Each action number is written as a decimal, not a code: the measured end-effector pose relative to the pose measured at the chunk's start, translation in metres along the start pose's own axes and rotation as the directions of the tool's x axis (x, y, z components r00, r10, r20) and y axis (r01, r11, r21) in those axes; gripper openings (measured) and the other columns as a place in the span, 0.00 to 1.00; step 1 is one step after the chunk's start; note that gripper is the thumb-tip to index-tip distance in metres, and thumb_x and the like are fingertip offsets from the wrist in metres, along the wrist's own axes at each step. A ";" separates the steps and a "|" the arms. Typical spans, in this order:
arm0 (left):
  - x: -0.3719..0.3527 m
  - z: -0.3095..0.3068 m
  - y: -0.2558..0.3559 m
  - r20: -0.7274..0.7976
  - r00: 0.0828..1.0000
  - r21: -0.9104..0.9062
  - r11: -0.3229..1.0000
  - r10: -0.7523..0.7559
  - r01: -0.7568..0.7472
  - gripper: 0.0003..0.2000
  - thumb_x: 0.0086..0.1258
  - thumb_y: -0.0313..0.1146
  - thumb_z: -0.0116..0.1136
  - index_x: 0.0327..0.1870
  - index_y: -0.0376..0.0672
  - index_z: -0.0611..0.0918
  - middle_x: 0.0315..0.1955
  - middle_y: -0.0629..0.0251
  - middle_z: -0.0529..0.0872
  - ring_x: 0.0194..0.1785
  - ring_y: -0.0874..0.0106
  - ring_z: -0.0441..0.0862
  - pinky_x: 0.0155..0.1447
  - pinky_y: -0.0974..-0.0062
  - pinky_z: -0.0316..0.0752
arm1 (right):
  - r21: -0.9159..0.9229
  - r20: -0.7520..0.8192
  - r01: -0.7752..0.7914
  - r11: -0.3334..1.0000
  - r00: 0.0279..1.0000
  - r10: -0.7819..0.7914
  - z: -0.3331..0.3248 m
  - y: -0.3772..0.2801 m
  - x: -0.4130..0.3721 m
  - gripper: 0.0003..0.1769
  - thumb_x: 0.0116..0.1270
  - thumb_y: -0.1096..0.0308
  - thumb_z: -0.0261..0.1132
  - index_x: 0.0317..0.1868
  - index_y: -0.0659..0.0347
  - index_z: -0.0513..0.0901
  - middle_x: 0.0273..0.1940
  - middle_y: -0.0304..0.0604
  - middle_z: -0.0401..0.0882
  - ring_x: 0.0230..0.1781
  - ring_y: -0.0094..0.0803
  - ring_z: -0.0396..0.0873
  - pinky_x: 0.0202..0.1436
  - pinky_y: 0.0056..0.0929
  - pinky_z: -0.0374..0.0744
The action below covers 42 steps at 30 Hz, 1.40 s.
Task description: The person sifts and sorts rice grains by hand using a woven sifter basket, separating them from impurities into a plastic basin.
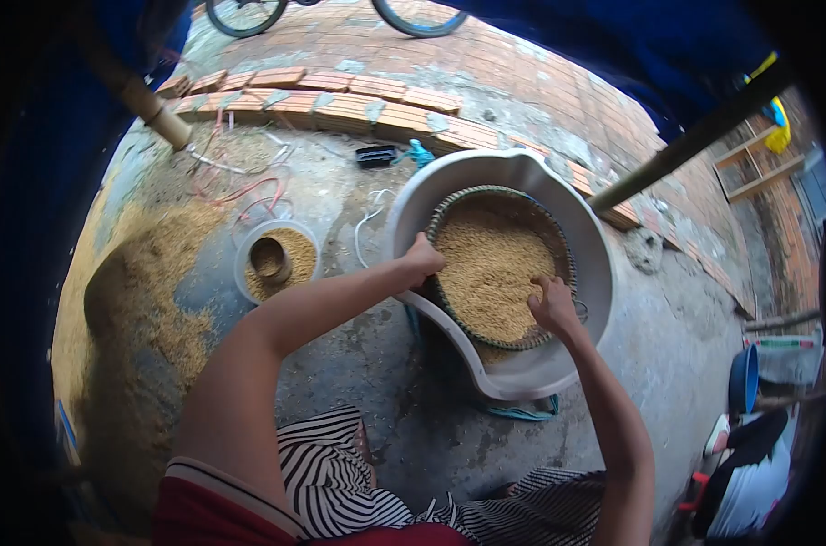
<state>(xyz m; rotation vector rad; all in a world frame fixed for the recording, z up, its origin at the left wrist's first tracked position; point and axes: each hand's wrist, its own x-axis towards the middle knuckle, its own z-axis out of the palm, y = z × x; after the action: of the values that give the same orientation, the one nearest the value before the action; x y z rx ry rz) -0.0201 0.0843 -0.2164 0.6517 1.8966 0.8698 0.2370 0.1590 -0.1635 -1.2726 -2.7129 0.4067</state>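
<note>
A round woven basket (571,255) full of golden unhusked grain (490,268) sits inside a large grey plastic tub (602,318). At the basket's left rim, my left hand (424,259) is closed on the edge. My right hand (554,305) is over the right side of the grain, fingers apart and bent downward, holding nothing that I can see. Whether its fingertips touch the grain is hard to tell. A little loose grain shows in the tub below the basket's lower edge.
Left of the tub stands a white bucket (242,273) of grain with a brown cup (269,258) in it. Grain is heaped on the floor (172,309) farther left. Low brick rows (340,109) run behind; a bamboo pole (677,150) slants at right. Another person (749,482) is at lower right.
</note>
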 end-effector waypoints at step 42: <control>-0.147 -0.076 0.123 -0.196 0.767 -0.645 0.509 0.611 -0.570 0.25 0.49 0.19 0.44 0.54 0.38 0.70 0.41 0.64 0.78 0.40 0.73 0.77 0.41 0.77 0.75 | 0.915 -0.267 0.402 -0.041 0.678 0.684 -0.077 -0.040 -0.072 0.25 0.52 0.82 0.48 0.54 0.61 0.65 0.40 0.40 0.70 0.33 0.23 0.72 0.36 0.22 0.73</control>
<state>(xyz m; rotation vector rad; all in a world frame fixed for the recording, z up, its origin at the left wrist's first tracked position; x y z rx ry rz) -0.0134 0.0292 -0.0178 0.8511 1.1109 1.8583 0.2705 0.0938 -0.0776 -0.8192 -0.7883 1.2705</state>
